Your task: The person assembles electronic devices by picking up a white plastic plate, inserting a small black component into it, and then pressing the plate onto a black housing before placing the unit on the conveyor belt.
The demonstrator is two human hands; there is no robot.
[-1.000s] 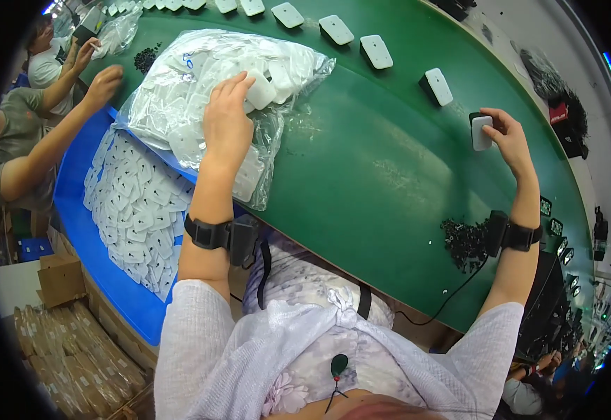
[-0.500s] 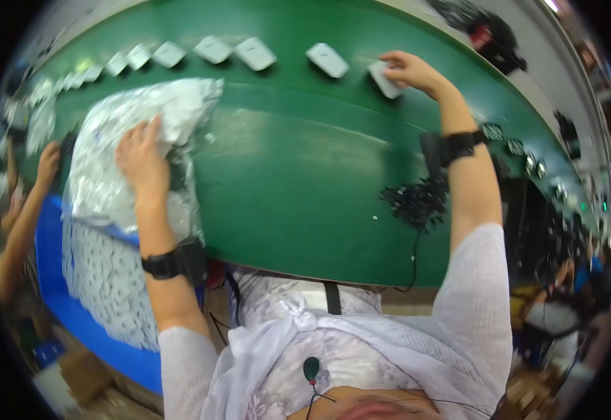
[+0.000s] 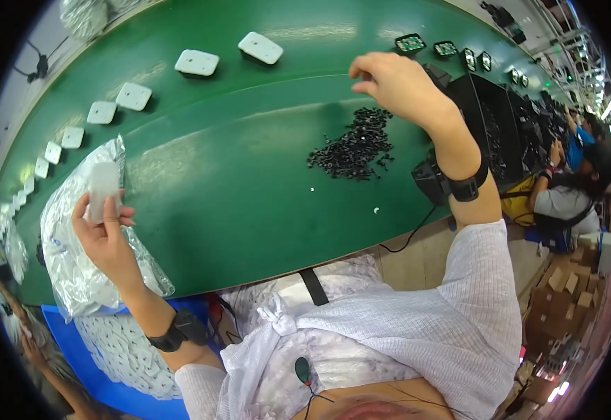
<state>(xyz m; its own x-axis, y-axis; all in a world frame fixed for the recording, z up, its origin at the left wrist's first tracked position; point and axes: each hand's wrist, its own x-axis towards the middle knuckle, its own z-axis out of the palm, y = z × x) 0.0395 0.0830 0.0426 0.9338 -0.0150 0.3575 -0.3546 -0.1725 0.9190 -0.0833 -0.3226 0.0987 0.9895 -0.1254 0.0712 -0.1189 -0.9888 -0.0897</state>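
My left hand holds a white rectangular plastic cover upright between thumb and fingers, over a clear plastic bag that looks filled with white pieces. Out over the far right of the green table, my right hand is half curled, with a gap between thumb and forefinger and nothing visible in it. Just below it lies a pile of small black parts. Left of that hand, white box-shaped units with dark undersides stand apart, the nearest one at the far middle.
A blue bin of white plastic pieces stands at the table's left front. On the right are a black bin and black housings with green boards. More white units line the green table's far left side. Other people work on both sides.
My view has swung right. My left hand has come off the bag's top and now holds a white cover. My right hand has let go of the white unit and hovers near the black parts.
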